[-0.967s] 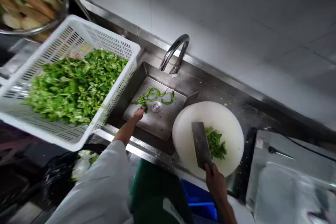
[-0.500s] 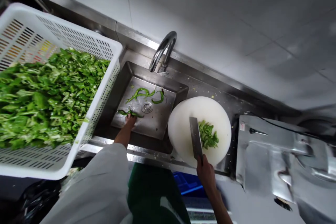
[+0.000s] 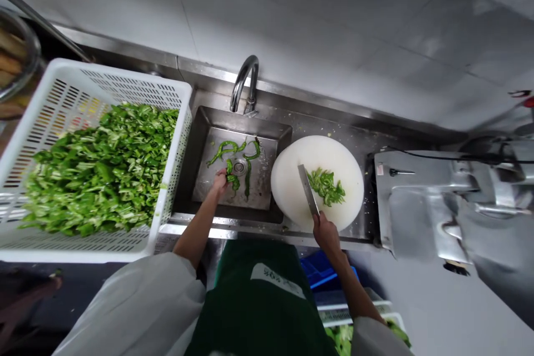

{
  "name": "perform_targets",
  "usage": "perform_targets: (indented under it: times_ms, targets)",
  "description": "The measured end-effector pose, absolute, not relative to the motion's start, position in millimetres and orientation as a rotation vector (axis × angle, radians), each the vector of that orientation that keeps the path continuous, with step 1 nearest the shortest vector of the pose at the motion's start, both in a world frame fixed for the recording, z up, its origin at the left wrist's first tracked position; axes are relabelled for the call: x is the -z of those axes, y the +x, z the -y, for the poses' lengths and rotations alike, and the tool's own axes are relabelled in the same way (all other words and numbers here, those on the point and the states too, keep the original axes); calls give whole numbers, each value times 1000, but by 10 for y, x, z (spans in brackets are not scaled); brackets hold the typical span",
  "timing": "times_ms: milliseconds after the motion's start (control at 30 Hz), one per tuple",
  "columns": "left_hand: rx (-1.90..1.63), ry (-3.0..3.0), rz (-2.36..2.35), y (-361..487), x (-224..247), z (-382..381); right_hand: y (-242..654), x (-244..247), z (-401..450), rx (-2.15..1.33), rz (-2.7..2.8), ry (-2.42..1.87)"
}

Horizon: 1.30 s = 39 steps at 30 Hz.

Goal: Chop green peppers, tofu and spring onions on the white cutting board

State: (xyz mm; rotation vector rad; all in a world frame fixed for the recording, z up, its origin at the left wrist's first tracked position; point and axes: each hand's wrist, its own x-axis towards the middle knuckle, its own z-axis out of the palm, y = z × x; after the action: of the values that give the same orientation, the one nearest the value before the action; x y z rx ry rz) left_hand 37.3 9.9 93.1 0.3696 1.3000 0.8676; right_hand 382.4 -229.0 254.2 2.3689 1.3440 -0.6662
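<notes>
We reach our left arm up and slightly to the right from the lower left of the frame, forearm slanting over the near rim of the sink. Our left hand is low in the basin, left of the drain, its fingers closed on the held peppers, which stick out to the right of the fingertips. The loose peppers lie beyond and to the right of it on the sink floor, under the tap.

Our right arm comes up from the lower right, forearm slanting up and to the left. Our right hand is clenched round the knife at the near edge of the white board, right of center. The blade points away from us and a little to the left, just beside the cut peppers.

The basket, heaped with chopped greens, fills the left of the frame.
</notes>
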Motion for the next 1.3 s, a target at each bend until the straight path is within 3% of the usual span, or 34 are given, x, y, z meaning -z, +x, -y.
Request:
perform_targets:
  times_ms: [200, 367, 500, 700, 1033, 1167, 1300]
  targets:
    - [-1049, 193, -1308, 694, -1518, -263, 3906, -2562, 2247, 734, -1385, 2404]
    - [-1226, 202, -899, 1514, -1942, 157, 4005, -2652, 2261, 782, -1364, 2478]
    - [-1102, 354, -940, 2064, -1914, 815, 3900, -2828, 2311, 789, -1267, 2558]
    - [-1028, 769, -1263, 2150, -1691, 1255, 3539, -2979, 2071, 803, -1431, 2597]
    - [-1031, 965, -1486, 1932, -1809, 1060, 3537, -2755, 1569, 946, -1574, 2507]
    - [-691, 1321, -1231, 1870, -1937, 722, 3922, -2835, 1825, 901, -1542, 2637]
    - [-463, 1526, -1060, 2352, -2042, 456, 4418, -2878, 2348, 745, -1413, 2907]
